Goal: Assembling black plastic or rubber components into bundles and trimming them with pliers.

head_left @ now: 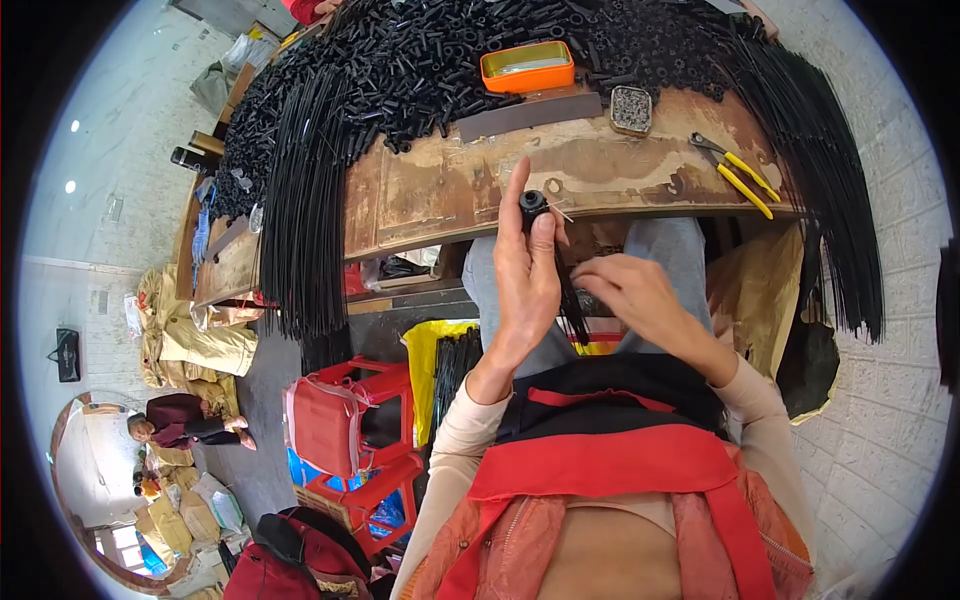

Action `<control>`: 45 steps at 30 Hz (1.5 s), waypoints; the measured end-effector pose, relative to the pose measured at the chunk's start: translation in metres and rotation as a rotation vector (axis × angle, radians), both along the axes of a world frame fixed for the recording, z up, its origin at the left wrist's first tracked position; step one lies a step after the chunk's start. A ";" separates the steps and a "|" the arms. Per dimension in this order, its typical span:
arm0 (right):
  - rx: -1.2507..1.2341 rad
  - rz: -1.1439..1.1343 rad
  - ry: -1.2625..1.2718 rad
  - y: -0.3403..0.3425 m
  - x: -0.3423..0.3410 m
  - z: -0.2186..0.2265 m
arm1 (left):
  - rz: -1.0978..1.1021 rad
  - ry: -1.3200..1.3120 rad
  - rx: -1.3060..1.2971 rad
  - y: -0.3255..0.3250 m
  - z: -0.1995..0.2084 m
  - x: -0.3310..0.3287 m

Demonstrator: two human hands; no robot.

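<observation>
My left hand (pixel 527 270) is raised at the table's near edge, closed around a small black round plastic fitting (pixel 532 203) with a hole in its top. Thin pale wire ends (pixel 562 211) stick out beside the fitting. Slim black rods (pixel 572 310) hang below that hand, over my lap. To their right is my right hand (pixel 640 300), its fingers loosely bent and partly spread, tips close to the rods. Whether those tips touch the rods is not clear, and I see nothing held there.
Black plastic tubes and fittings (pixel 420 70) heap across the wooden table (pixel 430 190). Bundles of black rods (pixel 305 210) overhang both sides. An orange tin (pixel 527 68), a small tray of metal bits (pixel 631 110) and yellow-handled pliers (pixel 740 175) lie there. Red stools (pixel 350 420) stand left; a person (pixel 180 420) sits beyond.
</observation>
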State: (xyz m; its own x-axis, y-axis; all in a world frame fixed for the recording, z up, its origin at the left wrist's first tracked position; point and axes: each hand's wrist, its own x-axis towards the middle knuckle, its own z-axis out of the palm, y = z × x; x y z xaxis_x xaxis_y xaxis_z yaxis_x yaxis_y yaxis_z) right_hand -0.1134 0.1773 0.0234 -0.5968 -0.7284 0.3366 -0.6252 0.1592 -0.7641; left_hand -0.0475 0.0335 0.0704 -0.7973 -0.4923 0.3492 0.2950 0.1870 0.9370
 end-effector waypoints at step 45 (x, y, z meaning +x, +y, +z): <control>0.188 0.032 0.560 0.031 0.008 0.085 | -0.408 -0.078 0.117 -0.003 0.015 0.063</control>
State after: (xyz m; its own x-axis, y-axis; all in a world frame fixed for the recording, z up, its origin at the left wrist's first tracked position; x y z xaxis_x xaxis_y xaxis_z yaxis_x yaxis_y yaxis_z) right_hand -0.1052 0.2082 0.1081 -0.3424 -0.8206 0.4576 -0.9319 0.2345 -0.2767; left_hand 0.0158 0.0302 0.0853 -0.9567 -0.1640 0.2404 0.2497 -0.0388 0.9675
